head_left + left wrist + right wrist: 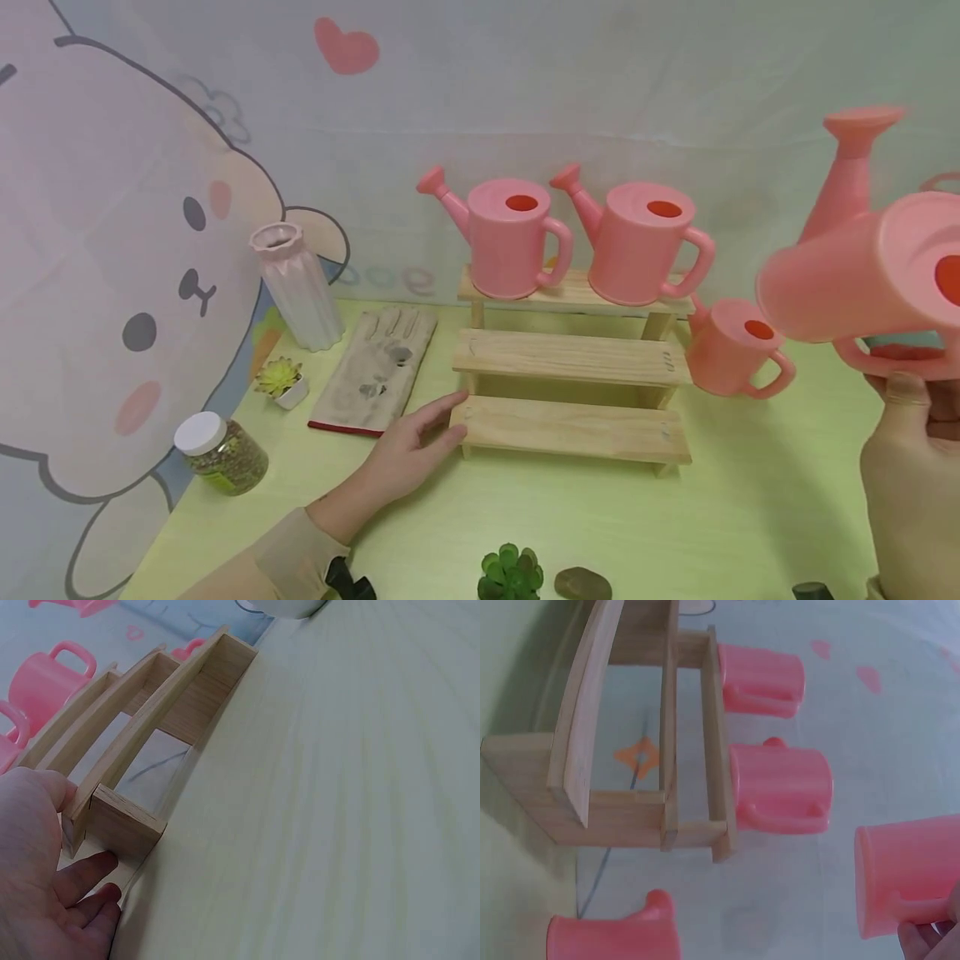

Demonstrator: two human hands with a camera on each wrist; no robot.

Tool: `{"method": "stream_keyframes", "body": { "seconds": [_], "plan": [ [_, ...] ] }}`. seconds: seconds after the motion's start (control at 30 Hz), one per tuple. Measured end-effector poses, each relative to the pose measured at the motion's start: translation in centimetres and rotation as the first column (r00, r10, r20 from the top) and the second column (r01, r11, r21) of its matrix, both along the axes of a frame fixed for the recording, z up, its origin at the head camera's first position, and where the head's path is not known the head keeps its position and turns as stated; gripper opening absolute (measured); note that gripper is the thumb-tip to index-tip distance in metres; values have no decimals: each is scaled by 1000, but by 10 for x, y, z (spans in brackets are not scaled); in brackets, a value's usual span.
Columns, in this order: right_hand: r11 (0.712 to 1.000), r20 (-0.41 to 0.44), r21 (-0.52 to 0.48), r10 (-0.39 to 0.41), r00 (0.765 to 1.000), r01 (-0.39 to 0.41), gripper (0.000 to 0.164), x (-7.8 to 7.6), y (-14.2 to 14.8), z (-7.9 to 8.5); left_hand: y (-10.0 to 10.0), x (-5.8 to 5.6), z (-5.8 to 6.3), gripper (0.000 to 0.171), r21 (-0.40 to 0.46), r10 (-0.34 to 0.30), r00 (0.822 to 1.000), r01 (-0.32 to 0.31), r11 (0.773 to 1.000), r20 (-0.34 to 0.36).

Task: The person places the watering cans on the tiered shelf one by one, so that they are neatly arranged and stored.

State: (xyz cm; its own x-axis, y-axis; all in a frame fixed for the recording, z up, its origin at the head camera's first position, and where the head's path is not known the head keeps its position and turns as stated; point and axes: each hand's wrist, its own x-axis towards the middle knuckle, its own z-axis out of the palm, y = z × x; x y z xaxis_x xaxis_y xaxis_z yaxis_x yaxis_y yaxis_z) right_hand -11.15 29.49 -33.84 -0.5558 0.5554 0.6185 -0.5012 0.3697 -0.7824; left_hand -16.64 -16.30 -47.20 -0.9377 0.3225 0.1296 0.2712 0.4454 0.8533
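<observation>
My right hand (pixel 911 475) grips the handle of a pink watering can (pixel 832 279), raised at the right and tilted, spout upward. Part of this can runs out of the head view. At the left end of the lowest board, my left hand (pixel 408 450) touches the three-step wooden stand (pixel 570 425); its thumb and fingers lie loosely about the board's end and leg. Two upright pink watering cans, a left one (pixel 504 242) and a right one (pixel 637 242), stand on the top step. Another pink watering can (pixel 723 354) stands just right of the stand.
Left of the stand lie a printed glove (pixel 375 367), a ribbed vase (pixel 303 292), a small potted succulent (pixel 281 379) and a white-lidded jar (pixel 225 458). A green succulent (pixel 512 573) and a brown stone (pixel 583 583) are at the front edge. A patterned cloth (pixel 465 100) hangs behind.
</observation>
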Motion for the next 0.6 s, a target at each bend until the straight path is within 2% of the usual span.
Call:
{"method": "stream_keyframes", "body": {
  "seconds": [0.03,0.07,0.13,0.17,0.23,0.27,0.4,0.53,0.6],
  "plan": [
    [995,-68,-52,78,995,-81,22,0,-5,0,0,0,0,51,0,-1,1000,1,1000,0],
    [982,-151,-78,160,975,-174,20,0,-9,0,0,0,-1,52,1,-2,1000,2,1000,0],
    [942,-292,-118,270,918,-314,21,-1,-21,0,0,0,-1,52,2,-1,1000,1,1000,-4],
    [926,-339,-125,299,892,-357,20,-2,-28,1,0,-1,-1,52,2,-1,1000,1,1000,-4],
    [919,-392,-112,308,867,-377,20,-3,-43,6,-1,-1,-2,51,-1,2,1000,-2,1000,-8],
    [921,-402,-93,313,861,-378,19,-4,-51,8,-1,-1,-2,51,-1,5,1000,-5,1000,-9],
    [943,-364,0,310,878,-332,24,-6,-79,11,-1,-1,-3,51,3,4,1000,-4,1000,-6],
    [928,-316,95,371,873,-360,25,-10,-100,9,0,-1,-3,52,4,-4,1000,4,1000,-11],
    [910,-299,147,413,860,-386,28,-15,-110,6,0,-1,-3,52,1,-4,1000,4,1000,-15]
  ]
}}
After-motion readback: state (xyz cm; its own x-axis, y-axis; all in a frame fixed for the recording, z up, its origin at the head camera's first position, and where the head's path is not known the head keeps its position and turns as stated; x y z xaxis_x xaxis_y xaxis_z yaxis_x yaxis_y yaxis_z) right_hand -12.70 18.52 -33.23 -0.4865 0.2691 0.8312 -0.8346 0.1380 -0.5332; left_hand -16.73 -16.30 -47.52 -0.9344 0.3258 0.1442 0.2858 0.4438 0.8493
